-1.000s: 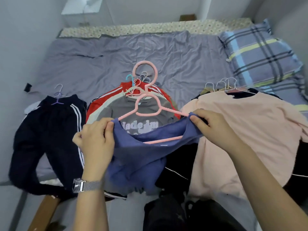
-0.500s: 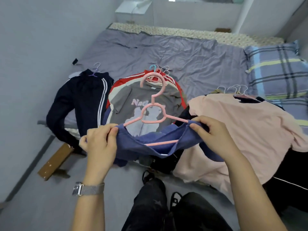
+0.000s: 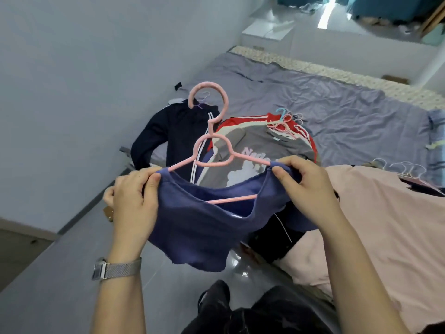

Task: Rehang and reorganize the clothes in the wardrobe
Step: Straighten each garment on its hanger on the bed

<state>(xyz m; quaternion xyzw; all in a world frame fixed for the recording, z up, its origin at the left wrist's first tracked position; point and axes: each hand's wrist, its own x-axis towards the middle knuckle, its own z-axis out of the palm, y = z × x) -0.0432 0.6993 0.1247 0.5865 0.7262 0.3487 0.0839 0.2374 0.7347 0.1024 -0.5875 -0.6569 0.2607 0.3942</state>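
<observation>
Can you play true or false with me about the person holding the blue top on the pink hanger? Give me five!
1. Both hands hold the blue top. True: the left hand and the right hand each pinch one shoulder of it.
2. The hanger is green. False: the pink hanger sits inside the top's neck opening.
3. A watch is on the left wrist. True: a silver watch is there.
4. The grey shirt with white lettering hangs on a rail. False: it lies on the bed, on a pile of clothes.
5. The big peach shirt lies on the floor. False: it is spread on the bed, right of the hands.
</observation>
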